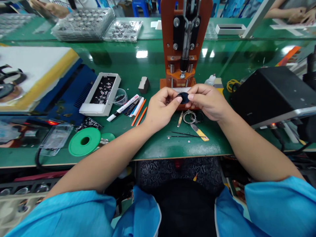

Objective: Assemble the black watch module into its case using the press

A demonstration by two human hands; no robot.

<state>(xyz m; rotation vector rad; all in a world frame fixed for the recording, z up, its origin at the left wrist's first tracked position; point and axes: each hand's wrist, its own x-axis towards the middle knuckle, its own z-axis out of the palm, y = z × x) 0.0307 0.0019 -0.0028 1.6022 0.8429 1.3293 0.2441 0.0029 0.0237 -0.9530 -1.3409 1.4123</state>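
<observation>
I have the left hand (161, 107) and right hand (206, 100) pinching a round dark disc (183, 98) between thumbs and fingers, midway between them. Just beyond both I see an orange press (168, 42); orange sticks (138, 112) lie left of the left hand, a black box (271, 93) right of the right.

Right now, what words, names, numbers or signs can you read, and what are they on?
"D...R", middle unclear: pale print on the dark cloth under the green bench.
White marker: printing too small to read.
Black packet: pale marks, too small to tell if they're letters.
White shirt across the bench: marks too blurred.
No numbers I can make out.
</observation>
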